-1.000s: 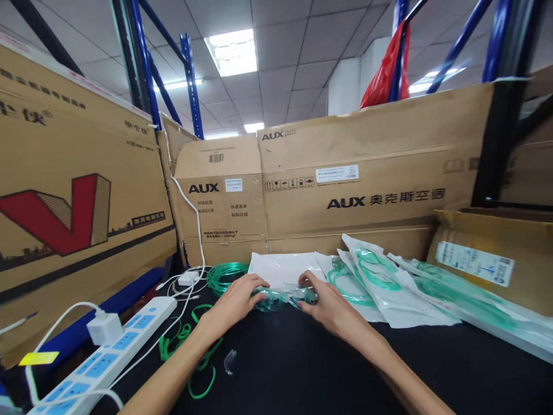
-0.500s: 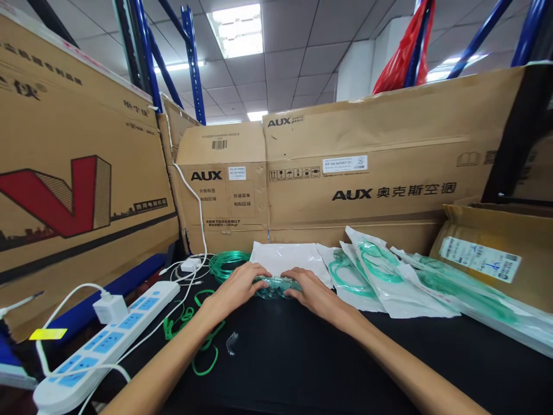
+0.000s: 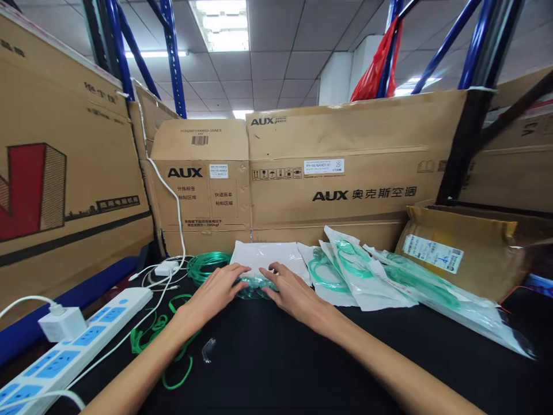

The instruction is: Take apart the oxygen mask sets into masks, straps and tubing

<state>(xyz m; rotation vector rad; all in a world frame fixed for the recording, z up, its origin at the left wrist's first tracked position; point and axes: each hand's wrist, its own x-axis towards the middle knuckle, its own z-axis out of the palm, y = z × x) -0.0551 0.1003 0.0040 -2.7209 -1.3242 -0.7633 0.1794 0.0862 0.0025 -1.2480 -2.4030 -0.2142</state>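
Note:
A small bundle of clear greenish pieces (image 3: pixel 254 287) lies on the black table between my hands, against the front edge of a white sheet (image 3: pixel 271 256). My left hand (image 3: pixel 222 286) touches its left end, fingers curved and thumb apart from them. At its right end rests my right hand (image 3: pixel 290 288), index finger raised and thumb low, with a gap between them. Both palms face the bundle. Coiled green tubing (image 3: pixel 208 266) sits just behind my left hand.
Loose green cord (image 3: pixel 147 337) and small clear pieces (image 3: pixel 208 350) lie near my left forearm. A white power strip (image 3: pixel 93 340) stands at left. Bagged green tubing (image 3: pixel 352 265) and an opened cardboard box (image 3: pixel 496 242) are at right. Large cartons (image 3: pixel 358 167) wall the back.
The view has turned to the right, so everything sits further left. My right hand's fingers have lifted and spread from the bundle; my left hand's grip looks looser.

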